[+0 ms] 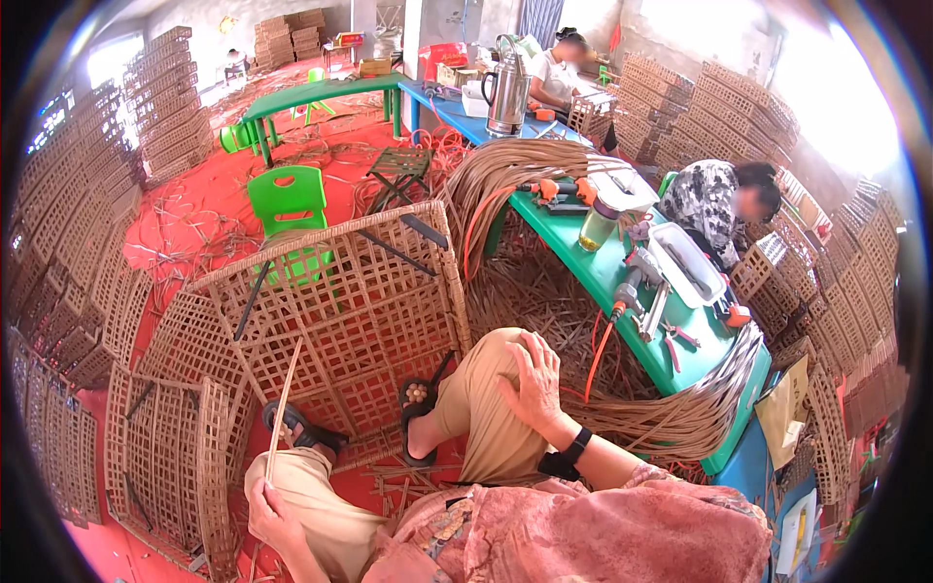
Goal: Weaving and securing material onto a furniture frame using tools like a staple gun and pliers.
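Note:
My left hand (275,518), near my left thigh, is closed round the lower end of a long pale weaving strip (285,400), which points upward. My right hand (534,379) lies flat on my right knee, its fingers extended and holding nothing. In front of my legs a large brown woven basket (335,335) leans up on its edge, its open lattice facing me. Dark straps cross its lattice and upper corner. My feet in dark sandals (418,418) rest against its lower edge. The strip's upper tip overlaps the lattice; whether they touch I cannot tell.
On the right a green table (573,248) bears bundled strips (671,418), pliers (674,348), power tools (630,291), a jar (598,226) and a white tray (686,264). Woven baskets (165,457) stand left. A green chair (289,199) is beyond. Two people (714,209) sit at right.

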A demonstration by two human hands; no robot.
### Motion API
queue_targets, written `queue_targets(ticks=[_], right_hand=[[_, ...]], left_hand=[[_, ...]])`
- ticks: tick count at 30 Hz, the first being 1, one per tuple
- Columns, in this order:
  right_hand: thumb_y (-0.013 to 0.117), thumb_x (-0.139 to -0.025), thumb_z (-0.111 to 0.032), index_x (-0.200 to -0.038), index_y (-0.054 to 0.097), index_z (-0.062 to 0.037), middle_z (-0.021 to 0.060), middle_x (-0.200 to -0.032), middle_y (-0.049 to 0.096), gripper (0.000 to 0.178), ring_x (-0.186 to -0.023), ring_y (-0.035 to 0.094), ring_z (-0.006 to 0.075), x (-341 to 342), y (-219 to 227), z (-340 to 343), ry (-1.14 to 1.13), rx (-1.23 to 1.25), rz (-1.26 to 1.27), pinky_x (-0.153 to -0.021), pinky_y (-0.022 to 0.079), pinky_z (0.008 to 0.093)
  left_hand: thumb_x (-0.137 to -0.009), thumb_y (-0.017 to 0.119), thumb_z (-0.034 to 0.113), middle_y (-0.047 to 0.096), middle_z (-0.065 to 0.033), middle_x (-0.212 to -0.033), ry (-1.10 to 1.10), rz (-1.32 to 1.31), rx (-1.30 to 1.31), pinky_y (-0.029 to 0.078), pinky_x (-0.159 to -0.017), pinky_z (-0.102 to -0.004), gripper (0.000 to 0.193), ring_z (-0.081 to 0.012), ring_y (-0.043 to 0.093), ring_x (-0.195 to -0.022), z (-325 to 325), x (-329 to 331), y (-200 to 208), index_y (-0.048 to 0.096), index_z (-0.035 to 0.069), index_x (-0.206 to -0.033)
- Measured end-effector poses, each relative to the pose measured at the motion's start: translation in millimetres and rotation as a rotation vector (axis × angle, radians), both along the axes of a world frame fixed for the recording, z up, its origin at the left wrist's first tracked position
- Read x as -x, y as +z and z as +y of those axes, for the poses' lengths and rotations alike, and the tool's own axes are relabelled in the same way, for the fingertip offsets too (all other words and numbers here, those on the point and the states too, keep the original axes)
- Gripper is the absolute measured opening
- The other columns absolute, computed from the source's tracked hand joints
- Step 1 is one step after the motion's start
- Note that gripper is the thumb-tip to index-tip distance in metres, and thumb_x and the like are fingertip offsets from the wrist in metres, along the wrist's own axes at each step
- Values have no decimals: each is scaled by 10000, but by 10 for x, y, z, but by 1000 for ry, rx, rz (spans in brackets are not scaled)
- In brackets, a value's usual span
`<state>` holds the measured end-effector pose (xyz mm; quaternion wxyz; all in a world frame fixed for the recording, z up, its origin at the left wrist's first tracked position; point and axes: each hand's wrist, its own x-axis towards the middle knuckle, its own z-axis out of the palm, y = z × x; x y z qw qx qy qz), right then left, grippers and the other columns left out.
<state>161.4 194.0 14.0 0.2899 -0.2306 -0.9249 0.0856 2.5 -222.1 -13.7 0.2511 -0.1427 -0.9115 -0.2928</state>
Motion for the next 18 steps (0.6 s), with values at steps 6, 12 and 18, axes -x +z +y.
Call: queue_targets(ticks=[6,12,18], right_hand=[[667,-750,-235,-1244,476,-63,192,-1341,393,557,-1284,334,412,-11,-15,33,-8,-12,3,-1050,257,514],[669,-748,-239,-1244,483,-65,189,-1345,397,558,-1283,340,403,-4,-49,37,-12,1,-1,-1050,258,513],[672,-748,-245,-1248,483,-71,186,-1347,397,562,-1283,341,400,-27,-59,57,-15,4,1,-1053,257,512]], left_hand=[[-916,527,126,665,-165,-938,-9,8,11,486,-695,-414,170,-339,640,-812,19,9,-11,617,26,-1020],[-916,524,121,665,-164,-933,17,-9,14,486,-692,-414,164,-341,639,-814,6,2,4,621,29,-1010],[-915,533,123,661,-162,-901,6,20,14,480,-669,-425,149,-349,634,-782,37,-2,17,613,29,-998]])
